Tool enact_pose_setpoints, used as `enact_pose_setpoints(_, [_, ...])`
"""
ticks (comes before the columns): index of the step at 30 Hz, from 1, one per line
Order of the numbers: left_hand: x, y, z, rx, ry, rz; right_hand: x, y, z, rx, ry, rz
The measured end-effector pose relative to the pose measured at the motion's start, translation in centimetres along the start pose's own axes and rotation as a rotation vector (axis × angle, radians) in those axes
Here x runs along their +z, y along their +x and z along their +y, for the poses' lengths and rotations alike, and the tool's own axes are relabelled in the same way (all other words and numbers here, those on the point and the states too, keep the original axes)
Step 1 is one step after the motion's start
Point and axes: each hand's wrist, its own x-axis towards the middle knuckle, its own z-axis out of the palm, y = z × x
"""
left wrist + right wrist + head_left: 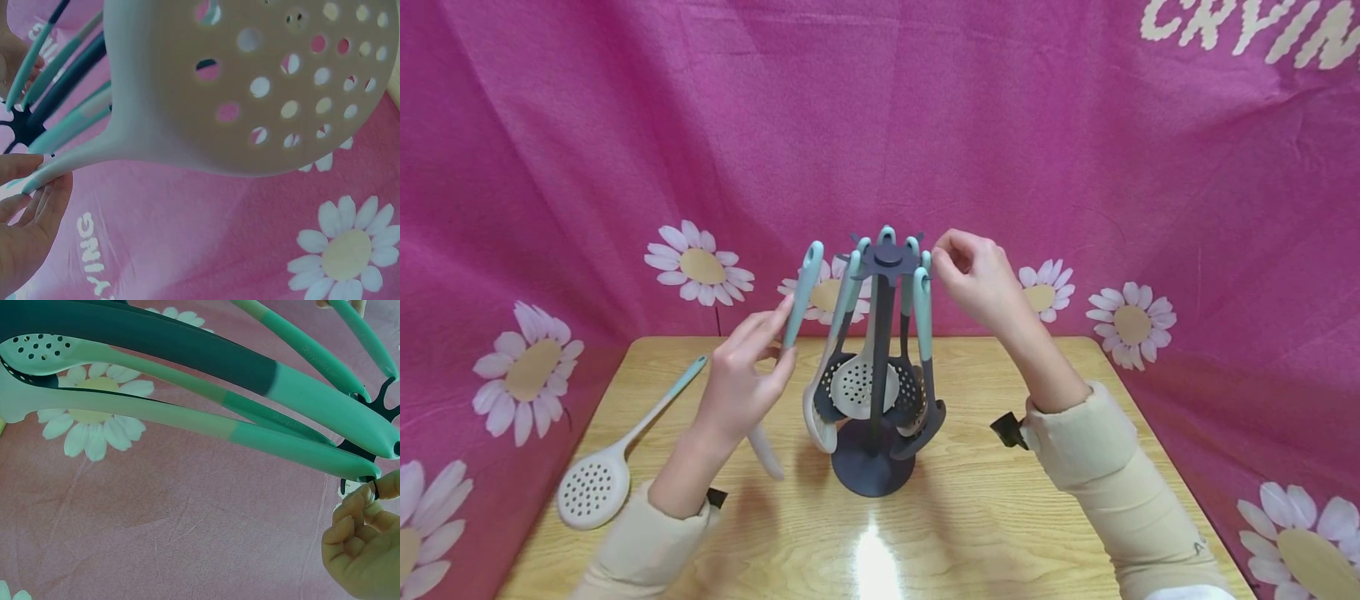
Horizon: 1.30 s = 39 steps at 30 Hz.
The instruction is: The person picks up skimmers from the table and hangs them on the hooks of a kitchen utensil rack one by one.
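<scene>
My left hand (741, 379) pinches the mint handle of a pale skimmer (806, 283), left of the utensil rack. In the left wrist view the round perforated head of this skimmer (162, 106) fills much of the picture. The dark rack (880, 358) stands on its round base with several mint-handled utensils hanging from its hooks. At the rack's top right, my right hand (981, 279) has thumb and fingertips pinched at a hook, beside a hanging utensil's handle end. A mint-and-pale utensil (300, 447) hangs at those fingertips in the right wrist view.
A second pale skimmer (593, 487) lies on the wooden table (1000, 533) at the left, its mint handle pointing toward the back. Pink cloth (880, 117) with daisies surrounds the table at the back and both sides.
</scene>
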Motion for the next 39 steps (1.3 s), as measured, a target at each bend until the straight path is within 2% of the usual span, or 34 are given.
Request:
enact_pose_setpoints(5, [0.5,-0.2,0.6,0.033,-0.047,-0.010,0.0,0.0,0.0,0.003,-0.002,-0.001])
enact_pose_setpoints(9, [0.8,-0.4,0.9,0.047,-0.048,-0.014,0.0,0.0,0.0,0.001,-0.002,-0.001])
enact_pose_setpoints(29, [1.9,-1.0,1.3,0.024,0.017,-0.093,0.0,-0.1,0.0,0.014,0.000,-0.004])
enact_pose_setpoints(39, [2.7,-1.2,1.1,0.041,0.013,-0.068,0.0,-0.1,0.1,0.010,0.004,-0.005])
